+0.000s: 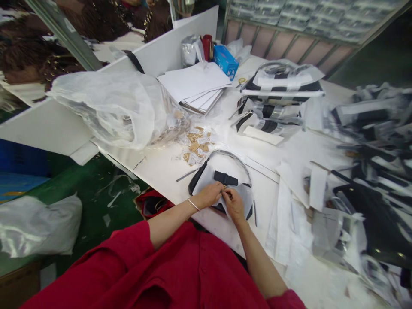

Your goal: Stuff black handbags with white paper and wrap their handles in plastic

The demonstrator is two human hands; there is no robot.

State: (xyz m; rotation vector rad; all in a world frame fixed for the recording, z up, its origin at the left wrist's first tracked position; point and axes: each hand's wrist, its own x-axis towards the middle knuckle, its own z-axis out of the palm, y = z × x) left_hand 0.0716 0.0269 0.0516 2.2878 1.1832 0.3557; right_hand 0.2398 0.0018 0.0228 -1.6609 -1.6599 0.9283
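Observation:
A black handbag [192, 185] lies on the white table in front of me, with white tissue paper [206, 177] over its front. Its wrapped handle [246, 165] arches toward the far side, and a black strap tab [225, 177] rests on the paper. My left hand [210, 194] and my right hand [234, 203] meet over the bag just below that tab. Both have their fingertips pinched together. A small gold-coloured bit [224, 186] shows at the fingertips; whatever they grip is mostly hidden.
Brown and white tags [196, 146] are scattered beyond the bag, beside a large clear plastic bag [119, 107]. White sheets [196, 81] and a blue box [225, 62] stand farther back. Wrapped black handbags [283, 81] sit at the back right, and more [373, 214] crowd the right side.

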